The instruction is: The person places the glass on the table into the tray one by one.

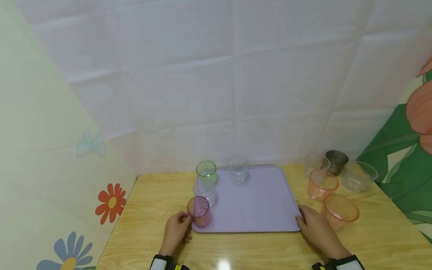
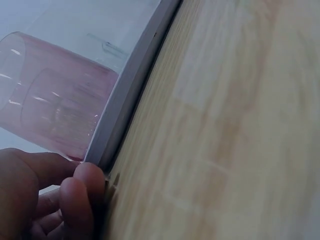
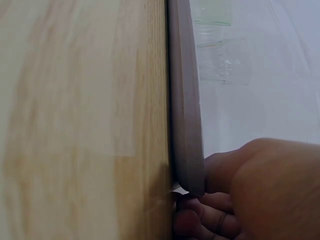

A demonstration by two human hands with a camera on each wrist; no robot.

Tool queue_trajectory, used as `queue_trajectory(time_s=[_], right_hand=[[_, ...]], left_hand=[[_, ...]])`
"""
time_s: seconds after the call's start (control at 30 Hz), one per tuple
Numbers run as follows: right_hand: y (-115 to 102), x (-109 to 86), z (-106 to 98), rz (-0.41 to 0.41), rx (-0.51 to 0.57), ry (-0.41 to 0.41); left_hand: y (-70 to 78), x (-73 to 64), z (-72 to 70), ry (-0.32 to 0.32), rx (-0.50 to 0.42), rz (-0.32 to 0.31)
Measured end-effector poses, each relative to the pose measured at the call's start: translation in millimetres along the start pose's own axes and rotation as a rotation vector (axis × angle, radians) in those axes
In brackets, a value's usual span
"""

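A lilac tray (image 1: 253, 210) lies on the wooden table, several cups along its left and back sides. My left hand (image 1: 176, 229) grips its near left corner, thumb by the rim and fingers curled at the edge, as the left wrist view shows. Close beside that thumb stands a pink cup (image 1: 202, 219). At the near right corner my right hand (image 1: 317, 230) pinches the tray, its fingers tucked beneath the edge in the right wrist view. A clear cup (image 1: 210, 197) and a green-rimmed cup (image 1: 206, 176) stand behind the pink one, another clear cup (image 1: 238, 173) at the back.
Right of the tray, near my right hand, stand an orange bowl (image 1: 339, 215) and a smaller orange one (image 1: 320, 191). Behind them are a clear cup (image 1: 314, 165), a dark cup (image 1: 336, 165) and a clear bowl (image 1: 357, 180). A white cloth (image 1: 189, 93) hangs behind the table.
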State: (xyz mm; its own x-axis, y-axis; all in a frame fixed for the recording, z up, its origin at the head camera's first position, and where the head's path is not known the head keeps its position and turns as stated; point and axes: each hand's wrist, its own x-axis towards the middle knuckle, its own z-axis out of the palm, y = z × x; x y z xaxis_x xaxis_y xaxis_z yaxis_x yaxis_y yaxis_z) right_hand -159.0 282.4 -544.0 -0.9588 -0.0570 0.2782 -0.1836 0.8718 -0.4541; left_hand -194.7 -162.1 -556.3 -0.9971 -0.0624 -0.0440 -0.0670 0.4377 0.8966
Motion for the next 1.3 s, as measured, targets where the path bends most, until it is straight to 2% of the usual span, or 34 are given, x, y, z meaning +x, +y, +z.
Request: queue_trajectory(time_s=[0.2, 0.43, 0.53, 0.67, 0.87, 1.1, 1.3], right_hand=[[1.1, 2.7, -1.0, -0.013, 0.004, 0.003], [1.1, 5.2, -1.6, -0.025, -0.003, -0.001], [1.6, 1.6, -1.7, -0.025, 0.0, -0.008], [2.0, -2.8, -2.7, -0.028, -0.003, 0.006], [-0.2, -0.3, -1.9, -0.052, -0.007, 0.023], [-3.7, -1.0, -2.8, -0.054, -0.014, 0.024], [-6.2, -2.0, -7.4, -0.072, -0.016, 0.046]], left_hand=[[-3.1, 1.8, 0.8, -0.036, -0.015, 0.018], [-7.7, 4.6, 1.7, -0.026, -0.018, 0.03], [-8.5, 2.4, 2.4, -0.03, -0.024, 0.015], [-8.9, 1.2, 4.3, -0.04, -0.043, 0.01], [-8.5, 3.8, 2.5, -0.011, -0.023, 0.044], [-6.8, 2.0, 0.8, -0.019, -0.028, 0.021], [-9.6, 1.9, 1.9, -0.024, -0.043, 0.031]])
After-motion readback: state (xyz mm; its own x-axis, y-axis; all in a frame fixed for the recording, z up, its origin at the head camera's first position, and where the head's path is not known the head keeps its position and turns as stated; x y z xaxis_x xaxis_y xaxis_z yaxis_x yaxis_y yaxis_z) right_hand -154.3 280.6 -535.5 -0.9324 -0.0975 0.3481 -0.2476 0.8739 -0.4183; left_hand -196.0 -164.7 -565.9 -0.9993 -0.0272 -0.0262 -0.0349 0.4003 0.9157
